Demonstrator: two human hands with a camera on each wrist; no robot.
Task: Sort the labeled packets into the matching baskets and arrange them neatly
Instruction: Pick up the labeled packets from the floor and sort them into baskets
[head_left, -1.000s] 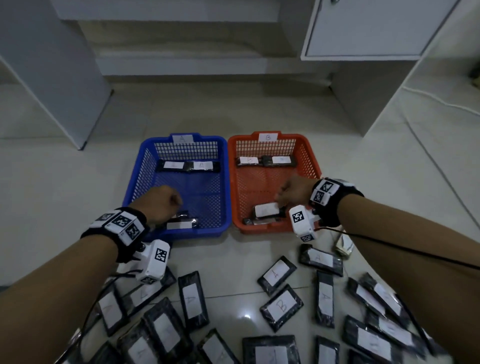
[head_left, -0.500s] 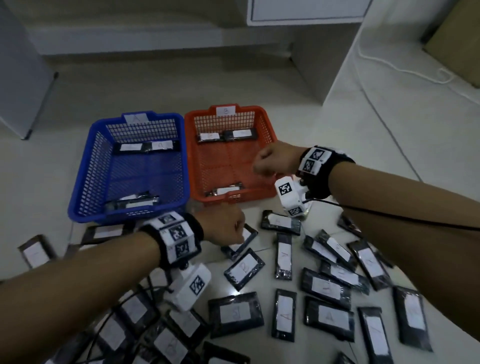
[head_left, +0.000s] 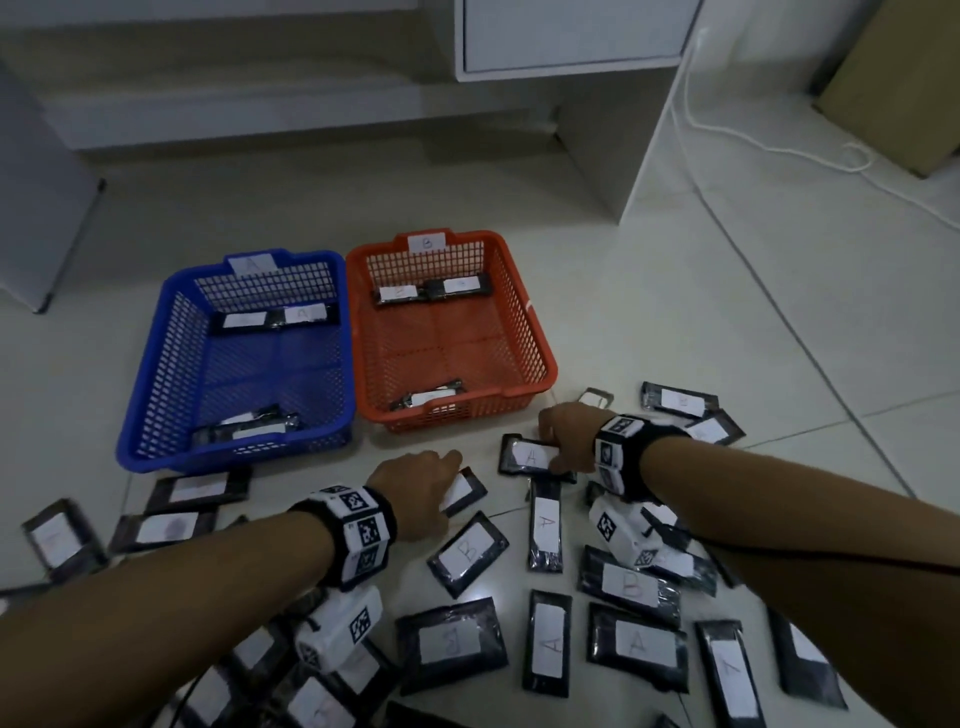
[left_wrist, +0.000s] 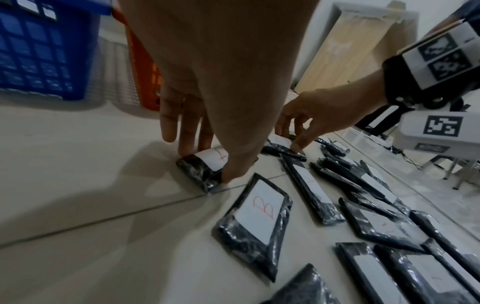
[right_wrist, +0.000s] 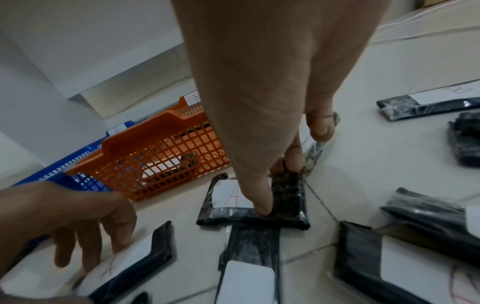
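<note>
While both hands work low over the tiled floor (head_left: 727, 312), the left hand (head_left: 415, 491) pinches a black packet (left_wrist: 205, 166) between thumb and fingertips; its white label appears to read A. At 2 o'clock from it, the right hand (head_left: 566, 436) pinches a second A packet (head_left: 530, 454), thumb on the near edge and fingers curled over the far edge, the packet flat on the floor. Near the left hand, at 5 o'clock, lies a B packet (head_left: 467, 553). More labeled packets lie scattered on the floor from 3 to 9 o'clock. At 12 o'clock stand 2 baskets touching side by side: the blue basket (head_left: 156, 384), tagged A, and the orange basket (head_left: 535, 332), tagged B. Each holds packets along its far wall and near wall. Beyond, at 1 o'clock, a white cable (head_left: 737, 132) trails past a cabinet (head_left: 571, 36).
</note>
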